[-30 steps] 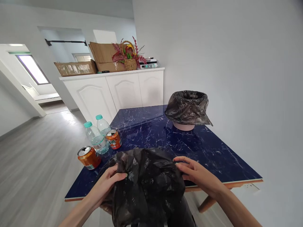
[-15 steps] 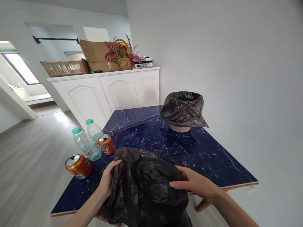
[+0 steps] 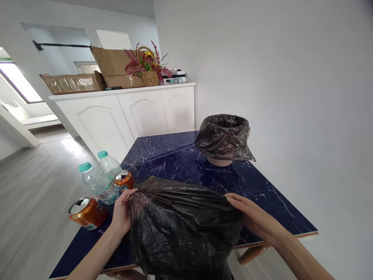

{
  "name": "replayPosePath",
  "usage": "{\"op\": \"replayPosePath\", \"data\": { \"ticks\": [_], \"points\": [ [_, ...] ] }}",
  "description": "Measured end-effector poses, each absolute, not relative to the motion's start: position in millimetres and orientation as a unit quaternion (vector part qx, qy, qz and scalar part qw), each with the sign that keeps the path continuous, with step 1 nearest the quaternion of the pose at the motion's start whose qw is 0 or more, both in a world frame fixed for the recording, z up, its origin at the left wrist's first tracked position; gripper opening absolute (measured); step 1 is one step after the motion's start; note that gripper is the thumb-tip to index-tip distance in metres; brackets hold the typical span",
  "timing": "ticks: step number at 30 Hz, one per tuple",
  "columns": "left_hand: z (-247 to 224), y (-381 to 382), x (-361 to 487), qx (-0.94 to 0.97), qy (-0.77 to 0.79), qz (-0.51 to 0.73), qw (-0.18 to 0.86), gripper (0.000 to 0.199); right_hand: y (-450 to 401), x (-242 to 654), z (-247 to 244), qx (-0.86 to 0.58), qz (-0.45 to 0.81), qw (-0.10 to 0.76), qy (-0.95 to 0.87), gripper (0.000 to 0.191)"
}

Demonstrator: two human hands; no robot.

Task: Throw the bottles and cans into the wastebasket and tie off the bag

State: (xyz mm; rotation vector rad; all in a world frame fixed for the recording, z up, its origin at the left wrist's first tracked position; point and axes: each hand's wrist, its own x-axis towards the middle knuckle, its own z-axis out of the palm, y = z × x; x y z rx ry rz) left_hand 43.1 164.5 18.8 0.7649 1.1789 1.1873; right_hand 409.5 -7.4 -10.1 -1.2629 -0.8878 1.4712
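A black plastic bag (image 3: 183,229) is stretched between my two hands at the near edge of the table. My left hand (image 3: 124,208) pinches its left upper edge, thumb on top. On the other side my right hand (image 3: 247,212) grips the right upper edge. The bag's upper rim is pulled taut in folds, and its lower part hangs toward me. Close to my left hand stand an orange can (image 3: 124,180), another orange can (image 3: 88,213) and two clear bottles with teal caps, the nearer bottle (image 3: 97,184) and the farther bottle (image 3: 110,165).
Farther back on the blue marbled table (image 3: 166,167) stands a small bin (image 3: 219,161) lined with a black bag (image 3: 224,138). Behind is a white cabinet (image 3: 142,112) carrying cardboard boxes (image 3: 116,68) and a flower basket (image 3: 150,78). A wall rises on the right.
My hands have moved apart, pulling the loose, crumpled bag taut sideways. The view has shifted slightly, while the cans, bottles and bin stay in place.
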Motion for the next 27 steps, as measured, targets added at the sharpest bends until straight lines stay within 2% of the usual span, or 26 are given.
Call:
{"op": "replayPosePath", "data": {
  "ticks": [5,9,12,14,17,20,22,25,27],
  "points": [
    [32,175,38,0.328,0.485,0.509,0.631,0.009,-6,419,-18,-0.522,0.575,0.497,-0.386,0.047],
    [35,178,43,0.425,0.523,0.473,0.568,0.012,3,416,-32,-0.6,0.41,0.519,-0.449,0.045],
    [35,178,50,0.453,0.541,0.466,0.533,0.024,12,412,-50,-0.643,0.304,0.534,-0.457,0.041],
    [35,172,56,0.462,0.554,0.494,0.485,0.035,17,411,-61,-0.668,0.271,0.533,-0.443,0.038],
    [34,147,71,0.62,0.506,0.508,0.318,0.039,20,411,-64,-0.712,0.207,0.502,-0.445,0.037],
    [20,108,88,0.862,0.337,0.334,0.176,0.031,15,401,-49,-0.724,0.071,0.465,-0.505,0.039],
    [1,86,100,0.922,0.282,0.213,0.158,0.043,12,389,-38,-0.688,0.012,0.432,-0.582,0.039],
    [-32,82,110,0.942,0.282,0.126,0.128,0.064,11,374,-37,-0.606,0.032,0.34,-0.718,0.045],
    [-47,99,111,0.947,0.283,0.108,0.111,0.068,15,371,-49,-0.58,0.056,0.27,-0.766,0.054]
  ]
}}
